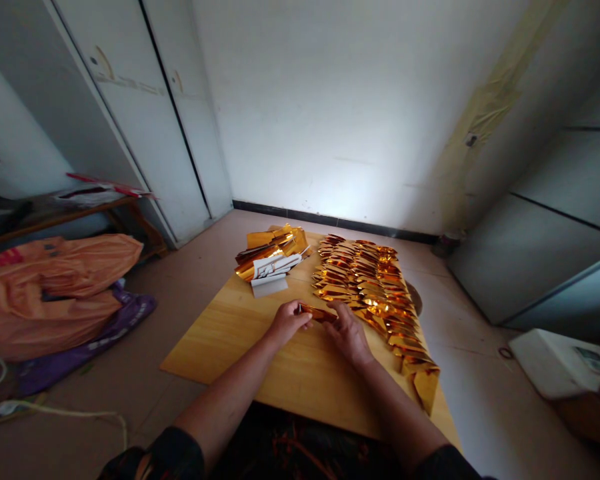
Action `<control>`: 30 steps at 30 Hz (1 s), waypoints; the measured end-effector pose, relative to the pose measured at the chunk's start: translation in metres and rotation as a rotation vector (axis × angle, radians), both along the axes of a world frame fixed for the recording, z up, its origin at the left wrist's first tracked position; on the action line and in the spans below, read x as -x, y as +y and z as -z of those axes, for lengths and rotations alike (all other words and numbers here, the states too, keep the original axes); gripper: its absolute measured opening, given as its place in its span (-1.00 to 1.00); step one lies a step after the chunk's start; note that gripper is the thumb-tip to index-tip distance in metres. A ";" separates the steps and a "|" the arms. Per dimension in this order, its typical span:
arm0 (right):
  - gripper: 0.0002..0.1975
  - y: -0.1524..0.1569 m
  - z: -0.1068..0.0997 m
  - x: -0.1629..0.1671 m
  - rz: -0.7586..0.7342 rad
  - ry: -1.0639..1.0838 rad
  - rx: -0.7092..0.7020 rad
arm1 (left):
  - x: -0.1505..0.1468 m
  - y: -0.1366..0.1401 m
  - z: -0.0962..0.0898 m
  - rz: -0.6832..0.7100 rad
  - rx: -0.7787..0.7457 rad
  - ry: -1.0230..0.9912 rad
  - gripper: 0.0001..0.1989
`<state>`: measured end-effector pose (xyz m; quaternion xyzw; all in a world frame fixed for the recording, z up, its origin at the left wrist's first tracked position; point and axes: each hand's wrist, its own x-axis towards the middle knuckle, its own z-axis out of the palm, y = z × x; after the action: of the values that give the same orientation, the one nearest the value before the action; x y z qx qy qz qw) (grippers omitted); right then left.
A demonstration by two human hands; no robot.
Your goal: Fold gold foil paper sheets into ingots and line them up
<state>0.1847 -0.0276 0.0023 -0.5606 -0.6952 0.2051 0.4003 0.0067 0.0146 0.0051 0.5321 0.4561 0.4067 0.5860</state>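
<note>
Left hand (289,322) is closed in a pinch, with thumb and fingers upon the left end of a gold foil strip (316,313); the right hand (351,333) is half curled and has hold of the right end, but its fingertips are partly hidden, so I cannot tell how firmly they press; the strip is between the two hands, over the wooden table (220,340). For handling it well, in my judgement, both hands should pinch with equal force, so that the strip stays straight and does not twist; such thin foil probably takes a crease easily, therefore slow and even pressure along the edge is better than one hard squeeze. Beyond the right hand and to its right lie overlapping rows of folded gold pieces (360,280); the right forearm (400,400) is near to them and could drag them, so it is wise to hold it a little high; beyond the left hand is a pile of gold foil sheets (293,237), with a white printed wrapper (275,267) at its near side; farther out stands a pale wall (330,100).
</note>
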 end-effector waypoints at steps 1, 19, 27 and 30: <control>-0.64 -0.001 0.001 0.000 -0.017 -0.034 -0.021 | 0.000 0.000 -0.001 0.016 0.026 -0.009 -0.82; -0.81 -0.002 0.006 -0.006 -0.158 -0.094 -0.031 | -0.003 0.005 -0.004 0.066 0.120 0.308 -0.48; -0.83 0.005 0.019 -0.002 -0.108 -0.216 -0.051 | 0.005 0.004 -0.010 0.144 -0.395 1.005 -0.49; -0.84 0.005 0.019 -0.002 -0.140 -0.212 -0.088 | 0.007 0.004 -0.010 0.189 -0.423 1.125 -0.55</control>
<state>0.1868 -0.0229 -0.0168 -0.5111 -0.7794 0.1418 0.3336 -0.0008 0.0191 0.0150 0.8085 0.5559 0.0912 0.1701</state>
